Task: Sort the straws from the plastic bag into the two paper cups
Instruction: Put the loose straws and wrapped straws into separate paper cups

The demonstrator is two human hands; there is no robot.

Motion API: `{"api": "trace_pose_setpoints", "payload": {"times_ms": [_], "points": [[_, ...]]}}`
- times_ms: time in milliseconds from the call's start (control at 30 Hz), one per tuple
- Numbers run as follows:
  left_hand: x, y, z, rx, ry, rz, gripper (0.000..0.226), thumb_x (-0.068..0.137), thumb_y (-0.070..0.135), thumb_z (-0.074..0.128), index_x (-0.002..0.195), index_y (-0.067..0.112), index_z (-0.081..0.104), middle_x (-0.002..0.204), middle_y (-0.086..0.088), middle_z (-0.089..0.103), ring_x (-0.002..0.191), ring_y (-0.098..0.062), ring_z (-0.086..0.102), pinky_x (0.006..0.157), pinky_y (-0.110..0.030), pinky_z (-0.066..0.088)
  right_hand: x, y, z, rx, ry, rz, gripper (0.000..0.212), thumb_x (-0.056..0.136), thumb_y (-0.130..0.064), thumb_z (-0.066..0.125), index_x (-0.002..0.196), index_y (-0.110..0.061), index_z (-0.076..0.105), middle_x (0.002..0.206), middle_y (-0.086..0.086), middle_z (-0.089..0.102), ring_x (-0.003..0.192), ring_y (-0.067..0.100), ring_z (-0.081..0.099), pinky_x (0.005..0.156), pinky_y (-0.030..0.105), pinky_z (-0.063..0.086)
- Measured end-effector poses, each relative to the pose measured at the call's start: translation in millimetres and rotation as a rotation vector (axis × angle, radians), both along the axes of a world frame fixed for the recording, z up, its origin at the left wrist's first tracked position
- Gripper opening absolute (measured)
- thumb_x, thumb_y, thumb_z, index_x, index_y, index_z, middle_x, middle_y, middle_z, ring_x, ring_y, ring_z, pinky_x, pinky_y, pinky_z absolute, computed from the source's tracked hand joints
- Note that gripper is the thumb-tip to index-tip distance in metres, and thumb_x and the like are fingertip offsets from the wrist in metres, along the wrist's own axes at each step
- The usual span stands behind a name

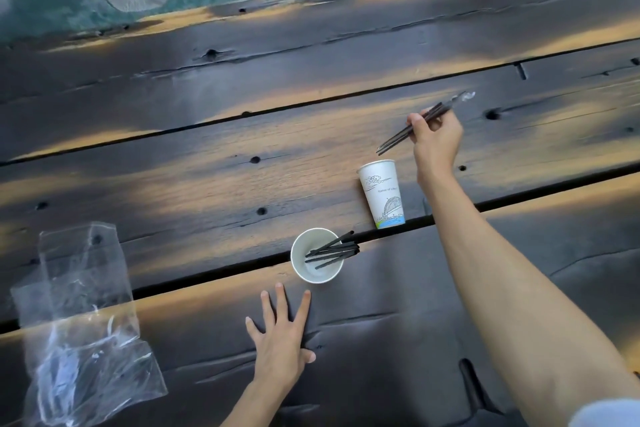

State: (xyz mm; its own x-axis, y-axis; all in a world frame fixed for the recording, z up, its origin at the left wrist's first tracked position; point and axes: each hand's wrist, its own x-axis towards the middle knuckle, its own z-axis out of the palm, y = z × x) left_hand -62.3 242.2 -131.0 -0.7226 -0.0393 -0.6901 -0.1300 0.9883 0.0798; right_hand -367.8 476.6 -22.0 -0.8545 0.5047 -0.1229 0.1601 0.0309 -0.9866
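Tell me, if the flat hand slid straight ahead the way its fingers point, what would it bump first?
Probably the paper cup with black straws in it. The left hand lies flat on the wooden table, fingers aimed up toward that cup, which stands just ahead, slightly to the right.

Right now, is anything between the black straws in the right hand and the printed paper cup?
Nothing visible. The right hand holds the black straws just beyond the upright printed paper cup, whose mouth looks unblocked.
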Motion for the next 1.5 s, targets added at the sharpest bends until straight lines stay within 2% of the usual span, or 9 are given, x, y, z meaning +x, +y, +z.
{"api": "trace_pose_setpoints", "payload": {"times_ms": [200,367,533,733,933,1167,1267,1367,1500], "points": [[4,-2,-10,0.006,0.015,0.005,0.122,0.077,0.038,0.077,0.149,0.045,-0.023,0.146,-0.008,-0.049,0.130,-0.035,-0.051,0.108,-0.074,0.000,-8,2,-31,0.192,-0.174,0.139,0.012,0.085,-0.008,0.070,0.089,-0.014,0.060,0.093,0.012,0.071,0.085,0.023,0.067,0.087,0.049,0.056],[5,-3,-14,-0.002,0.024,0.002,0.124,0.077,0.037,0.076,0.147,0.047,-0.026,0.143,-0.008,-0.053,0.134,-0.037,-0.049,0.107,-0.075,0.001,8,4,-35,0.158,-0.319,0.304,0.015,0.089,-0.003,0.062,0.086,-0.016,0.055,0.098,0.019,0.071,0.081,0.024,0.068,0.051,0.033,0.054],[4,-2,-12,-0.012,0.025,0.001,0.122,0.078,0.038,0.076,0.148,0.047,-0.023,0.148,-0.010,-0.048,0.142,-0.041,-0.035,0.108,-0.074,0.003,26,2,-43,0.100,-0.467,0.455,0.011,0.095,-0.005,0.050,0.091,-0.015,0.052,0.085,0.012,0.066,0.070,0.016,0.062,0.040,0.023,0.051],[9,2,-7,0.017,0.067,0.023,0.113,0.078,0.032,0.076,0.155,0.043,-0.006,0.162,-0.011,-0.029,0.147,-0.037,-0.029,0.115,-0.066,0.006,52,1,-59,0.092,-0.515,0.497,0.006,0.099,-0.008,0.047,0.095,-0.008,0.051,0.080,0.010,0.058,0.070,0.017,0.055,0.041,0.024,0.051],[14,5,-6,0.049,0.108,0.016,0.105,0.081,0.028,0.073,0.156,0.040,0.001,0.164,-0.008,-0.024,0.149,-0.032,-0.025,0.117,-0.062,0.007,75,7,-44,0.177,-0.372,0.489,0.005,0.098,-0.009,0.046,0.094,-0.007,0.048,0.076,0.008,0.058,0.046,0.014,0.052,0.047,0.031,0.049],[16,-4,-4,0.037,0.128,0.052,0.107,0.078,0.037,0.075,0.156,0.041,0.002,0.166,-0.003,-0.017,0.151,-0.032,-0.019,0.114,-0.068,0.010,143,14,-25,0.322,-0.124,0.439,0.019,0.092,-0.025,0.049,0.089,-0.006,0.049,0.080,0.014,0.063,0.055,0.020,0.057,0.050,0.025,0.049],[15,-5,-2,0.043,0.128,0.053,0.106,0.079,0.039,0.075,0.156,0.040,0.002,0.166,-0.004,-0.018,0.151,-0.032,-0.019,0.114,-0.069,0.010,173,16,-28,0.364,-0.070,0.456,0.016,0.092,-0.032,0.049,0.089,-0.016,0.051,0.078,-0.001,0.066,0.059,0.017,0.064,0.060,0.033,0.051],[15,-3,1,0.041,0.129,0.047,0.105,0.082,0.041,0.073,0.157,0.039,-0.001,0.166,-0.005,-0.019,0.151,-0.032,-0.020,0.114,-0.069,0.008,197,17,-35,0.389,-0.047,0.489,0.009,0.094,-0.030,0.052,0.094,-0.021,0.054,0.083,-0.021,0.067,0.069,0.002,0.063,0.067,0.020,0.049],[13,-3,6,0.041,0.133,0.038,0.102,0.084,0.043,0.070,0.157,0.038,-0.001,0.166,-0.005,-0.017,0.151,-0.033,-0.018,0.114,-0.068,0.007,213,15,-36,0.349,-0.097,0.476,0.021,0.094,-0.038,0.054,0.098,-0.019,0.062,0.087,-0.014,0.071,0.069,-0.002,0.060,0.068,0.021,0.045]]}}
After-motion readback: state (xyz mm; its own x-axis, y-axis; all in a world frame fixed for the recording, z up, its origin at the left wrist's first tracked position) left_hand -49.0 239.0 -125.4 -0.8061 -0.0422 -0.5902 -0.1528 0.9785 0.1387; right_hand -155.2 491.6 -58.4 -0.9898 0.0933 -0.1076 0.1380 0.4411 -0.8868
